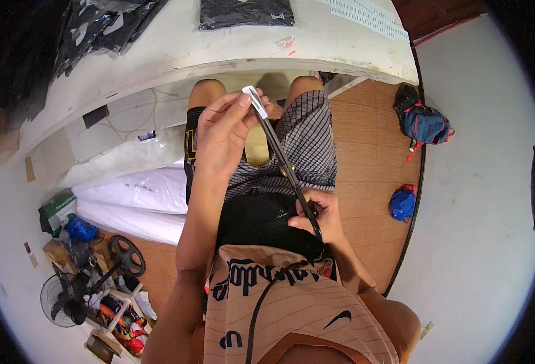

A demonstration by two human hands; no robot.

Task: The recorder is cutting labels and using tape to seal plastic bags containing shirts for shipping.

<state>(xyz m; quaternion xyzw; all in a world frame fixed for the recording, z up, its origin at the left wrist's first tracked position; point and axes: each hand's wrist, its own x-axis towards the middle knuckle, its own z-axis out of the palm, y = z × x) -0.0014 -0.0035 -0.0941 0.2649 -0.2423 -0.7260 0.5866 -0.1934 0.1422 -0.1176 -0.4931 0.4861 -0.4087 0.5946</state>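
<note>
A long, narrow black item (282, 157), whose exact kind I cannot tell, runs slantwise above my lap. My left hand (226, 129) pinches its upper end, where a small white label (254, 102) with writing is folded over or lies against it. Near my waist, my right hand (320, 214) has its fingers curled round the lower end. Small gold-coloured round parts (287, 171) show beside the middle of the black item; whether they belong to it is unclear. Beneath it are my patterned shorts (310, 132) and a black mesh cloth or bag (258, 223).
A white table (167, 59) stands before my knees, bearing a bagged black garment (247, 13), more bagged dark items (108, 27) and perforated strips (367, 18). White plastic-wrapped rolls (131, 195) lie at left, near a fan (65, 300). A backpack (426, 123) and blue bag (403, 204) are at right.
</note>
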